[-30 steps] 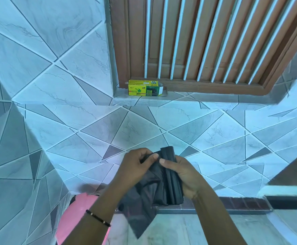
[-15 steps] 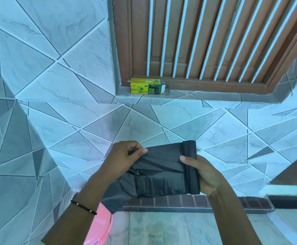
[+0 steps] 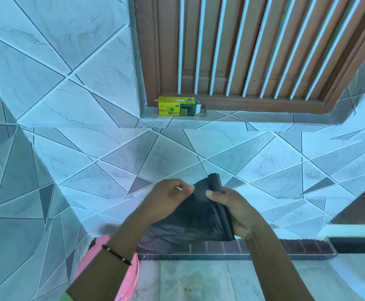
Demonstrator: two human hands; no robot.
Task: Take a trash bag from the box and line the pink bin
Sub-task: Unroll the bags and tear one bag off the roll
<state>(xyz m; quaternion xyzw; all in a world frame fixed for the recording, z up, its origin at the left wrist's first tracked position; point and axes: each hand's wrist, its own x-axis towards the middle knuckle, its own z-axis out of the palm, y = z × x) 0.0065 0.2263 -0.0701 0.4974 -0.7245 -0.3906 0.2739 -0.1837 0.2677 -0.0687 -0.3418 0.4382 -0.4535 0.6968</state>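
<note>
Plastic, black and still partly folded, is what both hands are busy with: the trash bag [image 3: 195, 216] hangs in the air below the box [image 3: 179, 106], well apart from it and held out in front of the tiled wall [image 3: 68, 148]. The left hand [image 3: 168, 200] has its thumb and fingers curled in a pinch on the bag's upper left edge. The right hand [image 3: 237, 210] wraps round the thick folded strip along the bag's right side, thumb pressed on the front. Held this way, one hand seems to anchor the folded bundle while the other peels a layer free; that looks like the step in hand, spreading the bag so its mouth can be found.

The box, yellow and green, sits on the window ledge [image 3: 253, 119] with its right end flap open, probably left there because the bag has already come out of it. The pink bin [image 3: 131, 276] stands on the floor below the box and to the left, its rim showing behind the left forearm, which wears a dark beaded bracelet [image 3: 116, 254]. No liner is visible in the bin, so lining it is still to come. Thin film like this is likely to cling to itself, so finding the opening may take some rubbing.
</note>
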